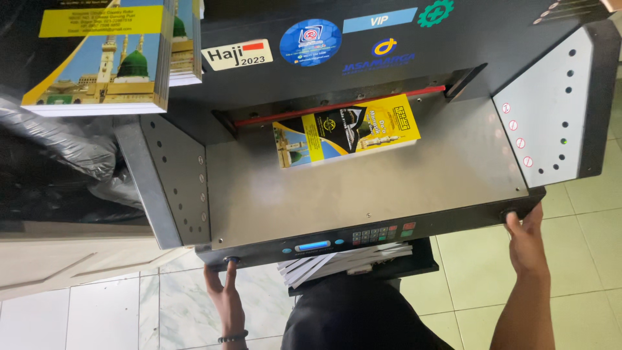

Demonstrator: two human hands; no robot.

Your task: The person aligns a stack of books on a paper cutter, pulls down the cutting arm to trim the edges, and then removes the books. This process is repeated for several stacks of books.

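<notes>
I see my left hand (pixel 223 298) raised under the front edge of the paper cutter (pixel 363 175), its index finger stretched up and pressing a round button (pixel 231 261) at the left end of the dark front panel; the other fingers are loosely curled and hold nothing; a dark band sits on that wrist. My right hand (pixel 526 243) reaches to the right front corner of the machine, fingers together and extended, the tips on a second round button (pixel 507 213) there; it too grips nothing. Both hands are well apart, one at each end of the panel. Between them lie a small blue display (pixel 313 245) and a keypad (pixel 382 233). On the grey metal worktop (pixel 402 188) of the cutter a stack of booklets (pixel 345 129) in yellow, black and blue lies with its far edge under the clamp, right at the red line (pixel 337 107); it sits slightly turned, nearer the left side. Below the panel, white paper strips (pixel 343 261) lie on a dark shelf. At the upper left, a taller pile of printed booklets (pixel 107 61) with a green dome on the cover rests beside the machine; crumpled black plastic (pixel 58 146) lies beneath it.
</notes>
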